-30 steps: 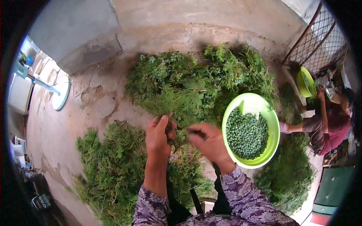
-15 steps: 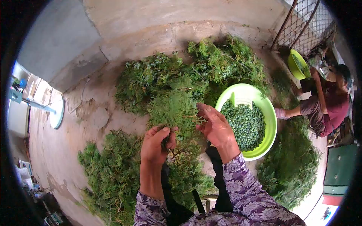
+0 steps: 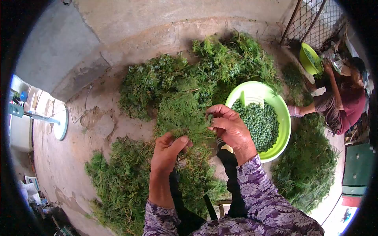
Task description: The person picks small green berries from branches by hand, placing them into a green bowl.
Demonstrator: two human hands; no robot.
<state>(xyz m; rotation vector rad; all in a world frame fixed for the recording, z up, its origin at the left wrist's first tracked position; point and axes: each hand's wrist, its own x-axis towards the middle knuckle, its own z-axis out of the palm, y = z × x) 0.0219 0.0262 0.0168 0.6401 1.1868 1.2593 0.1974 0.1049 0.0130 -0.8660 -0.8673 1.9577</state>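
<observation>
My left hand (image 3: 167, 153) is closed on the stem end of a leafy conifer branch (image 3: 181, 114), which fans upward away from the thumb. At the branch's right edge, my right hand (image 3: 232, 131) pinches a small green seed cone (image 3: 210, 117) between thumb and fingers. Just right of that hand stands a lime-green basin (image 3: 284, 129), holding many round bluish-green cones (image 3: 258, 126). Where the branch overlaps the foliage behind it, its outline is hard to make out.
Cone-bearing branches (image 3: 153, 80) are heaped near the wall. Cut greenery lies at lower left (image 3: 118, 177) and right (image 3: 307, 169). At far right a seated person (image 3: 346, 106) reaches to another green basin (image 3: 311, 59). A pale-blue stand base (image 3: 61, 122) is at left.
My right hand's fingers have drawn together and now pinch a green cone. The left hand has shifted slightly right and down, still gripping the branch. The view has shifted a little.
</observation>
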